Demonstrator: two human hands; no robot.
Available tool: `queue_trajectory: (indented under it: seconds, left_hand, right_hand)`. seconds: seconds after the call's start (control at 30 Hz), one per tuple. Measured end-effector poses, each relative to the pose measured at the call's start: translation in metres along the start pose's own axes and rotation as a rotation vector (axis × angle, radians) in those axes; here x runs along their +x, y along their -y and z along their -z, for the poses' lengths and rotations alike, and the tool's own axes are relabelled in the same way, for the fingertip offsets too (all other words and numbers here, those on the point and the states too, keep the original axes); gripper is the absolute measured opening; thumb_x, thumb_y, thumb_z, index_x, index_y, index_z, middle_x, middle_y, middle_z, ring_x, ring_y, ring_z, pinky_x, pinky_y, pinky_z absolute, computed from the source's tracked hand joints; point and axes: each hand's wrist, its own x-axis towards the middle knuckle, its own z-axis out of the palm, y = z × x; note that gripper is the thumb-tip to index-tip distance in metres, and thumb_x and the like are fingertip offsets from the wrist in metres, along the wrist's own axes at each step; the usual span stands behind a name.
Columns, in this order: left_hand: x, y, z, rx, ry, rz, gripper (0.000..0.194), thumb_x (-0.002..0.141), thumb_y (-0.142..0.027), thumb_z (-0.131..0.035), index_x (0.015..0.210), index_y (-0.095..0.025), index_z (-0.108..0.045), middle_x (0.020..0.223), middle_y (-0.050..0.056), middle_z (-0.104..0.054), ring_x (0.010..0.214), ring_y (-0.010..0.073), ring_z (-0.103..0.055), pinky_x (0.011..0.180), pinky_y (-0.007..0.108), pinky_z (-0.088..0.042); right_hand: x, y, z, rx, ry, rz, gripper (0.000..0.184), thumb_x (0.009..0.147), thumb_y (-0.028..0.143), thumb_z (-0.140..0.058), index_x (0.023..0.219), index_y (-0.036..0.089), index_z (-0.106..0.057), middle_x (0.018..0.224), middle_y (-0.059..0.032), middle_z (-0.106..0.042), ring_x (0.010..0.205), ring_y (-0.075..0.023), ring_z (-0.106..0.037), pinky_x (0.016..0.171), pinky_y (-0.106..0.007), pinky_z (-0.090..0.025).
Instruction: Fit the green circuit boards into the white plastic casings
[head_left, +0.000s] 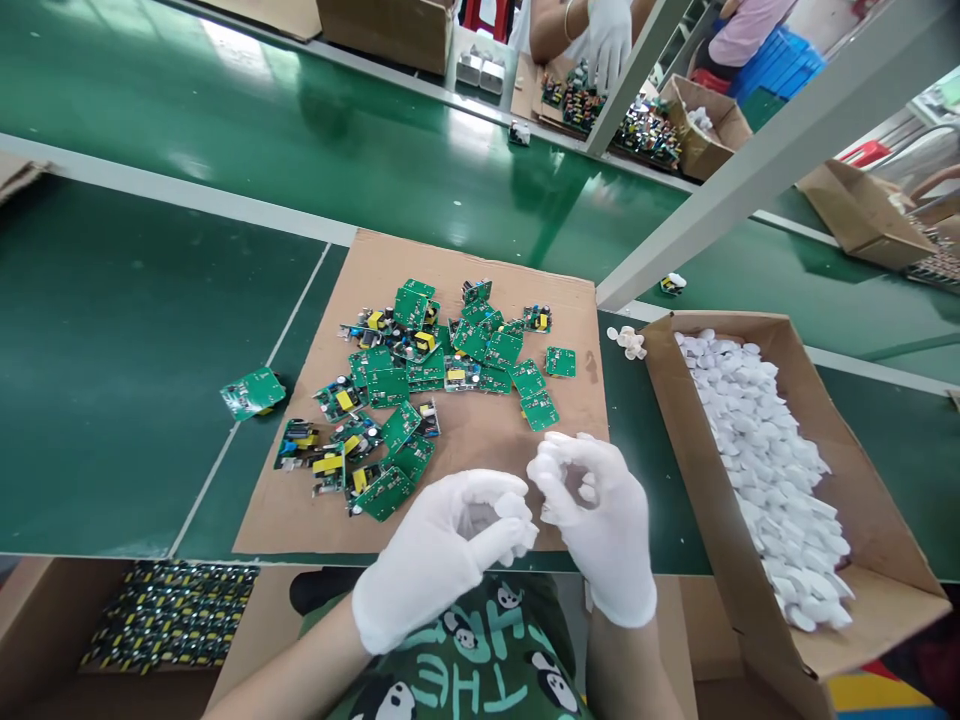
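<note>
My left hand (pixel 439 555), in a white glove, is above the front edge of a flat cardboard sheet (pixel 480 450), its fingers curled in to the thumb. Just right of it my right hand (pixel 600 520), gloved too, has thumb and index finger pressed together. A small gap separates the hands. Whatever the fingertips hold, if anything, blends with the white gloves. Beyond my hands, a loose pile of green circuit boards (pixel 388 388) covers the sheet, some showing yellow and black components. The board (pixel 539 410) nearest my right hand lies flat.
On the right stands a cardboard box (pixel 682 480) with many white plastic pieces (pixel 772 470). Small pale discs (pixel 628 342) lie beside it. A lone board (pixel 253 393) is at left. A grey post (pixel 735 170) slants overhead. Across the conveyor is a co-worker's gloved hand (pixel 609 40).
</note>
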Motion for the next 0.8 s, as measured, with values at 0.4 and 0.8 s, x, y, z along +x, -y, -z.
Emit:
queue_trajectory:
  seconds: [0.4,0.8]
  left_hand:
    - [0.001,-0.005,0.006,-0.076,-0.112,-0.041,0.029,0.091,-0.03,-0.068,0.119,-0.023,-0.072,0.1,0.003,-0.072,0.088,0.0148,-0.064,0.087,0.026,-0.054]
    - [-0.018,0.009,0.018,0.361,-0.008,-0.162,0.057,0.1,-0.047,-0.048,0.154,-0.028,-0.042,0.159,0.002,-0.046,0.148,0.0306,-0.037,0.124,0.042,-0.027]
  right_hand:
    - [-0.003,0.018,0.007,-0.197,0.011,0.571,0.029,0.09,0.018,-0.07,0.116,0.025,-0.06,0.095,-0.0026,-0.074,0.094,-0.0205,-0.066,0.098,-0.045,-0.053]
    - [-0.01,0.02,0.001,-0.243,0.177,0.474,0.044,0.096,0.02,-0.06,0.139,0.022,-0.049,0.128,-0.0116,-0.065,0.115,-0.0234,-0.063,0.106,-0.048,-0.049]
